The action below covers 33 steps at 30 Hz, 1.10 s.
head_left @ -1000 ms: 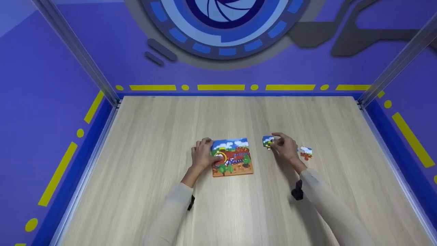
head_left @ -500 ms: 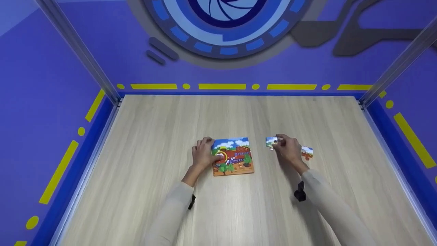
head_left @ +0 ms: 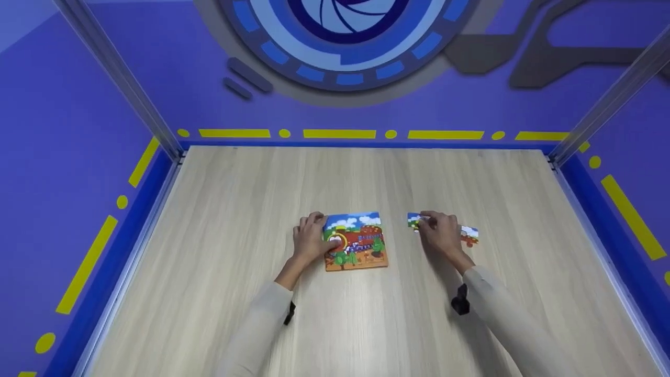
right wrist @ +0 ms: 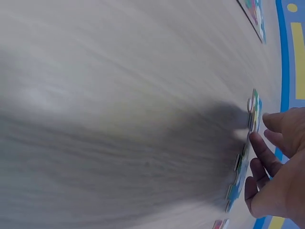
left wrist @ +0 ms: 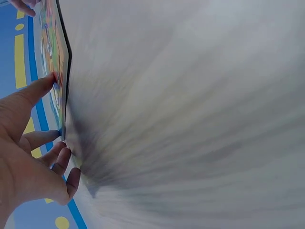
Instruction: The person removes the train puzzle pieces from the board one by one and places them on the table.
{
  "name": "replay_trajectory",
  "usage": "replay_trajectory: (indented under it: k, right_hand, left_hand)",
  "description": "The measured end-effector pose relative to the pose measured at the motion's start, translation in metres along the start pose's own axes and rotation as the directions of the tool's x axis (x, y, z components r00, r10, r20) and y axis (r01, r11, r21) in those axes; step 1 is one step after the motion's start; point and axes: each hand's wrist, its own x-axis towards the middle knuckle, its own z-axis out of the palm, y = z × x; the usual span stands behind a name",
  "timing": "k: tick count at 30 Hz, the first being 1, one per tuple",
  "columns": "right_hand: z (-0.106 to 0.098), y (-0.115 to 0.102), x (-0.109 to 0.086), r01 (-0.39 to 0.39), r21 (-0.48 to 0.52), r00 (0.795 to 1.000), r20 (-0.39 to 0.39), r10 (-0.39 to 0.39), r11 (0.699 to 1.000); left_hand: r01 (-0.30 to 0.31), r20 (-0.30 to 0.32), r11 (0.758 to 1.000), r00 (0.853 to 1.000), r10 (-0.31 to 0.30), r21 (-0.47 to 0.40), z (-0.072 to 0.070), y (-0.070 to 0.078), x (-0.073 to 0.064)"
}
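A square jigsaw puzzle [head_left: 361, 240] with a cartoon train picture lies flat on the table. My left hand [head_left: 309, 238] grips its left side, the thumb resting on the picture and the fingers along the edge. To the right, my right hand [head_left: 442, 231] pinches a loose jigsaw piece [head_left: 412, 220] between thumb and index finger, at or close to the tabletop. In the right wrist view, that piece [right wrist: 255, 109] shows edge-on by the fingertips. Another loose piece [head_left: 469, 233] lies right of the hand, and pieces [right wrist: 236, 183] under the fingers are partly hidden.
The wooden table [head_left: 335, 324] is bounded by a blue-violet back wall [head_left: 340, 118] and side walls with yellow markings. A metal rail [head_left: 125, 264] runs along the left edge. Bare tabletop separates the puzzle from the loose pieces.
My right hand has shifted the jigsaw piece slightly right, tilted it so that it caught the light, then lowered it flatter. The left hand and the puzzle stay in place.
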Motion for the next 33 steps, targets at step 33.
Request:
replay_trajectory:
  k: [33]
  right_hand:
    - [0.051, -0.060, -0.021, 0.320, 0.085, 0.912, 0.244, -0.331, 0.944]
  left_hand:
    - [-0.216, 0.059, 0.974, 0.975, 0.212, 0.070, 0.020, 0.031, -0.032]
